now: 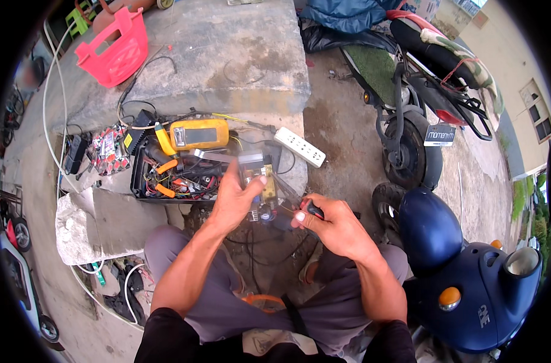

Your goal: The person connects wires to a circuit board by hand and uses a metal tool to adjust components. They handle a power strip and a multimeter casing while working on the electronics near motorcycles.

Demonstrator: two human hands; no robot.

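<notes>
My left hand (230,198) grips a circuit board (268,189) by its left side, with the thumb across its face. The board carries metal heat sinks, a yellow part and several small components, and it is slightly blurred. My right hand (339,227) is closed around a screwdriver (313,209) with a red and black handle. Its shaft slants up and left to the board's right side; whether the tip touches cannot be made out. A thin wire shows by the right fingertips. Just left of the board sits a black toolbox (135,181) full of tools and wires.
A yellow multimeter (198,134) lies on the toolbox's far side. A white power strip (299,147) rests on the concrete ledge (251,66). Farther back stands a pink basket (113,51). A blue scooter (469,272) and another two-wheeler (411,139) stand at right.
</notes>
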